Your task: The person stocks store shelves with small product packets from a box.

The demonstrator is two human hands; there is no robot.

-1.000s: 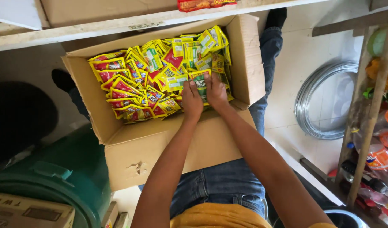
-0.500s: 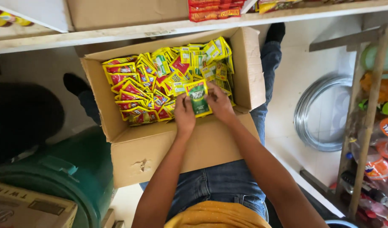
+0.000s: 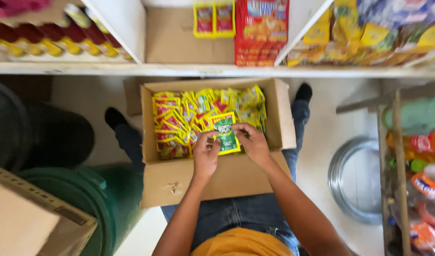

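Here, item one: a green and yellow sachet (image 3: 225,134), pinched between my left hand (image 3: 205,154) and right hand (image 3: 253,143), fingers of both closed on its edges, held just above the near edge of the cardboard box (image 3: 212,182). Item two: the box, open on my lap, filled with red and yellow sachets (image 3: 179,123). Item three: a shelf (image 3: 217,70) beyond the far edge, stocked with packets. Item four: a green drum (image 3: 99,199) at my left.

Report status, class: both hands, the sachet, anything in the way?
Left hand and right hand both pinch one green-and-yellow sachet. Held above the open cardboard box of sachets. Nothing blocking.
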